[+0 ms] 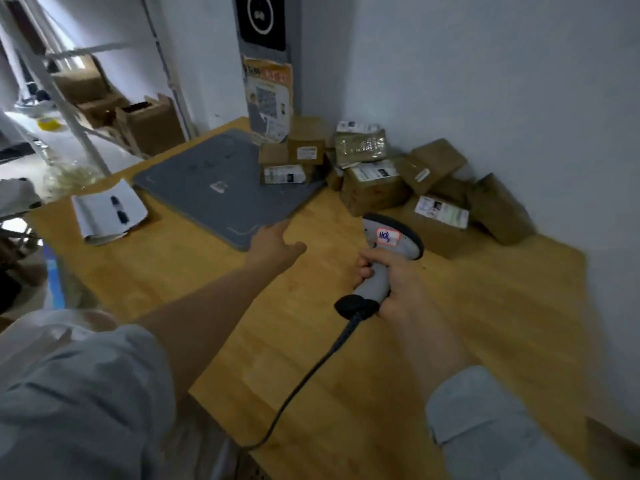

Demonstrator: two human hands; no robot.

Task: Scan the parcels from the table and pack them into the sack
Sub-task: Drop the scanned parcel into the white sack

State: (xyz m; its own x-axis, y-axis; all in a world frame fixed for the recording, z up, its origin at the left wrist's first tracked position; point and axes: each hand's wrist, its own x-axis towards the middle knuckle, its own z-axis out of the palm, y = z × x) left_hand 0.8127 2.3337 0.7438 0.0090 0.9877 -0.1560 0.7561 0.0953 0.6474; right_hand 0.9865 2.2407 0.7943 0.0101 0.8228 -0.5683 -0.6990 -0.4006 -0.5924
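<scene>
Several brown cardboard parcels [375, 188] with white labels are piled at the far right of the wooden table [346, 358], against the wall. My right hand [391, 282] grips the handle of a grey barcode scanner [391, 240] whose head points toward the pile; its black cable [301, 386] trails off the table's near edge. My left hand [273, 245] reaches forward over the table with fingers extended, empty, near the corner of a grey mat [221, 188]. A translucent white sack [52, 327] shows at the lower left, partly behind my left sleeve.
A white folded pouch [109, 211] lies on the table's left side. An orange poster board [268, 98] leans in the back corner. Metal shelving [69, 98] with cardboard boxes [149, 126] stands left beyond the table. The wall runs close along the right.
</scene>
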